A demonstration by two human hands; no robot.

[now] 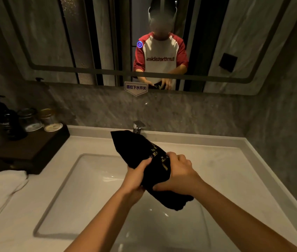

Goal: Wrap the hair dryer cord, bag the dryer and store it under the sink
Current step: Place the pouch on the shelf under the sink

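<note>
Head view looks down at two bare hands holding a black bag (140,151) over a white sink (96,180). The left hand (136,177) has its grip closed on the near left side of the bag, with the thumb on top of the cloth. The right hand (178,171) has its grip wrapped around the bag from the other side, fingers curled tight on it. The two hands are close together, almost touching.

The bag has gold letters on it, just past the grip. Its far end sticks up and away from the hands, toward the tap (139,126). Its near end hangs down below the right hand, over the sink bowl. The bag looks lumpy and full, but the hair dryer and its cord cannot be seen, so I cannot tell if they are inside.

Far to the left of the grip, on the white tabletop (207,160), sits a dark tray (29,151) with a black pump bottle (7,120) and two glass jars (40,119). A white towel (4,186) lies near the tray, on the side closer to the person. Past the tap is a big mirror (53,42), which shows the person in a red and white shirt.
</note>
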